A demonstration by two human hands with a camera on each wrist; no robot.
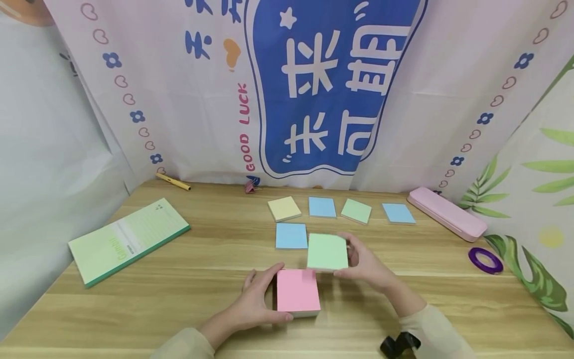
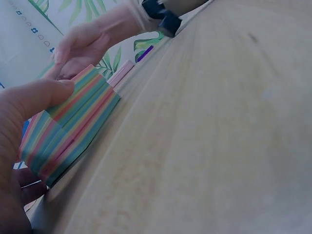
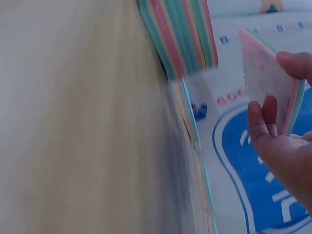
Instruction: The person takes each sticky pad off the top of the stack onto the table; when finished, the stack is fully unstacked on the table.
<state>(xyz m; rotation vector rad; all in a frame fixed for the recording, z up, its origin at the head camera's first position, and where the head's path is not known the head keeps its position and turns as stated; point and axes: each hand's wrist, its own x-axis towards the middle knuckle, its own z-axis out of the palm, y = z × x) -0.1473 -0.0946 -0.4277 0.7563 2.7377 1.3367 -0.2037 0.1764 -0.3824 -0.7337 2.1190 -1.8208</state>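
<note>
My left hand [image 1: 255, 304] grips a thick block of sticky notes [image 1: 298, 290] by its sides, thumb at the near edge and fingers at the far edge. The block's top is pink, and its sides show coloured stripes in the left wrist view. Thumb and fingers of my right hand [image 1: 365, 264] pinch a thinner green-topped sticky note pad [image 1: 327, 252], held above the table just right of and beyond the block. Its pale pink underside [image 3: 265, 73] shows in the right wrist view. Just left of this pad lies a blue sticky note pad [image 1: 291, 236].
Farther back lie a yellow pad [image 1: 284, 209], two blue pads [image 1: 322, 207] and a green pad [image 1: 356, 211]. A pink pencil case [image 1: 447, 214] and purple tape roll [image 1: 486, 261] are at right. On the left are a green notepad [image 1: 130, 241] and yellow pen [image 1: 173, 181]; a pink clip [image 1: 249, 187] sits behind.
</note>
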